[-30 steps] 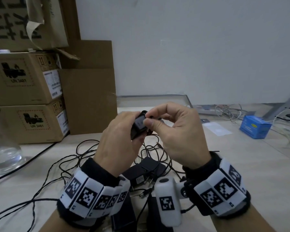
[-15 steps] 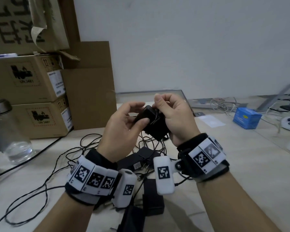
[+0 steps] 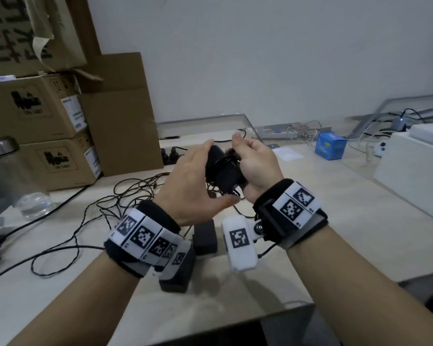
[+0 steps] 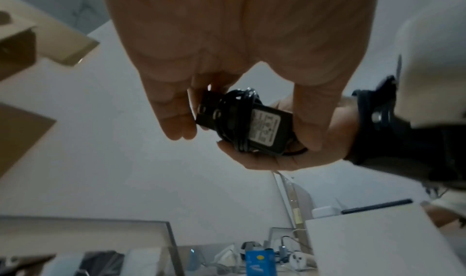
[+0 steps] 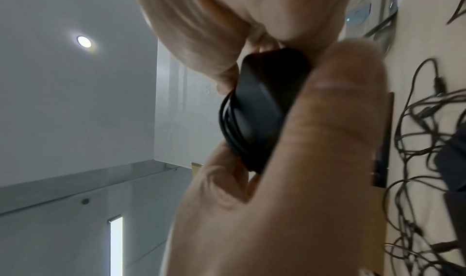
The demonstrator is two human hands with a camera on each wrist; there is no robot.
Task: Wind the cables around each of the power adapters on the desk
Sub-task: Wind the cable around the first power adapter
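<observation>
Black rectangular plastic power adapter [image 3: 223,171], thin black cable [image 5: 227,120] coiled: left hand [image 3: 193,186], 9 o'clock, pinches ends; right hand [image 3: 255,166], 3 o'clock, clasps coils, apparently against unwinding.

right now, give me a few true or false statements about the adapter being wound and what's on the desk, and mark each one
1. Both the left hand and the right hand hold the power adapter up off the desk. True.
2. No cable is wound on it yet. False: several turns of cable already wrap its body.
3. A second adapter lies on the desk between the wrists. True.
4. The blue box sits at the left against the cardboard boxes. False: it is far to the right, away from them.
</observation>
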